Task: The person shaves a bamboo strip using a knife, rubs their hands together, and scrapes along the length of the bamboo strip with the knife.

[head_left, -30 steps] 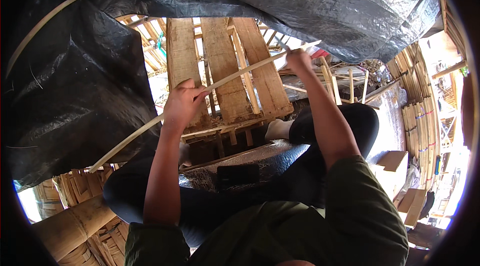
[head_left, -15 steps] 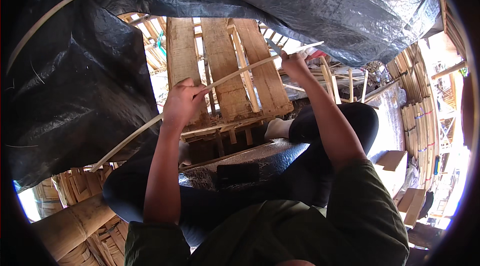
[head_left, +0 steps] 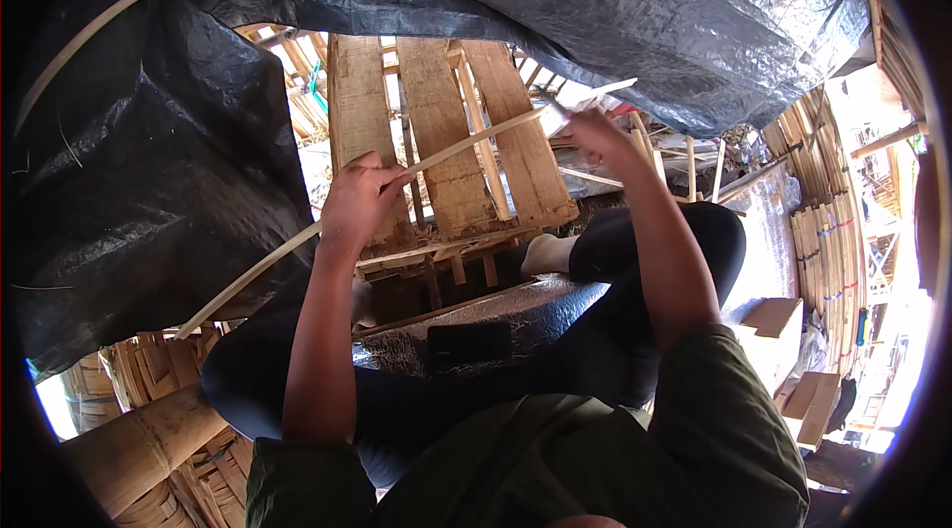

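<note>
A long pale bamboo strip runs slantwise from low on the left to high on the right, over the wooden planks. Around its middle, my left hand is closed, pinching it between thumb and fingers. My right hand is closed on a knife, whose grey blade points up and left, close to the strip near its far end. The knife's handle is hidden in the hand, and motion blurs the fingers a little. Whether the blade touches the strip I cannot tell.
Three wooden planks form a bench before me. Black plastic sheeting hangs at the left and across the top. A dark flat rectangular object lies between my legs. Bundled bamboo strips stand at the right, a thick bamboo pole lower left.
My right hand has shifted slightly down and right with the knife, and its wrist has turned. My left hand and the bamboo strip have barely moved.
</note>
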Tool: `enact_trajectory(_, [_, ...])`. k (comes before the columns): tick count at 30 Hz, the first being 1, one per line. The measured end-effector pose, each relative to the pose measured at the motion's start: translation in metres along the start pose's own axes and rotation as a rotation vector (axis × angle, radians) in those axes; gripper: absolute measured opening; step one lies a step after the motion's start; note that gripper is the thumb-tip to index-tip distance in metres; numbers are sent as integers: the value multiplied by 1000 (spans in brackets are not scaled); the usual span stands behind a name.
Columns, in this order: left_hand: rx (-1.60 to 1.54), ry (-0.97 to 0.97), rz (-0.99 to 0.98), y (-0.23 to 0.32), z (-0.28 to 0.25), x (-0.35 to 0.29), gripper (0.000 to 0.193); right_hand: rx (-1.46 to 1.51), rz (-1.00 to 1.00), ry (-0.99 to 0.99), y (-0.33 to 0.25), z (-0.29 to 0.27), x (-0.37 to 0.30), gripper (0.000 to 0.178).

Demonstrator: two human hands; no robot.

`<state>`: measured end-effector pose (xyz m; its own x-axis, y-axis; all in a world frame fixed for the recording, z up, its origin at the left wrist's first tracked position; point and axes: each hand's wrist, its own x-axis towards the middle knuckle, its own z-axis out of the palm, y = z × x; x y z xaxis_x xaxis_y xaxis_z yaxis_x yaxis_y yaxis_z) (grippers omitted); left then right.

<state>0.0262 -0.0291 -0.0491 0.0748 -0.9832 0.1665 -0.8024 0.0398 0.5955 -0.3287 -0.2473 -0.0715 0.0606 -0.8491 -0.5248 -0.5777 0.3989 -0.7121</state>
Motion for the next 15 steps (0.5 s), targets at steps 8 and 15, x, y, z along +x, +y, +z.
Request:
enact_trajectory(8, [-14,26,14,-2,1,0,22,-168,-1,-141,-8,4,-7,36])
enact_trajectory(15, [1,24,8,1,-3,1,24,-181,10,-91,-10,3,-18,32])
